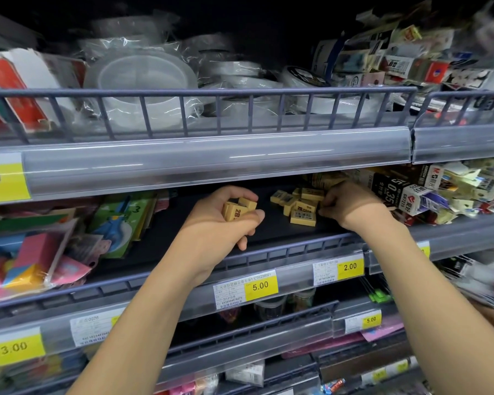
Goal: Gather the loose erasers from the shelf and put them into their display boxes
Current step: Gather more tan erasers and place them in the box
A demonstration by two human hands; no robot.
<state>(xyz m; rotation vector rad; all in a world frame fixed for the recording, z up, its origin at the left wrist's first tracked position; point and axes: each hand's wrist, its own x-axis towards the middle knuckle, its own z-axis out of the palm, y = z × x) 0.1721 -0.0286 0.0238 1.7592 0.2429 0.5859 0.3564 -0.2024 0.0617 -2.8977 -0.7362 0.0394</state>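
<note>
Erasers (301,205) are lying loose at centre frame on the dark shelf (183,223); several are being gripped in the left hand (226,220), and more are being pinched by the right hand (345,202). Small, squared handfuls are probably being favoured to avoid drops.

The right hand's fingertips (324,210) are hidden behind the heap of erasers (300,205).

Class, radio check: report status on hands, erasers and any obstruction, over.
Left hand grips a few erasers. Right hand at the loose pile, fingers curled, grip unclear. No display box in view. Packets crowd the right side.
</note>
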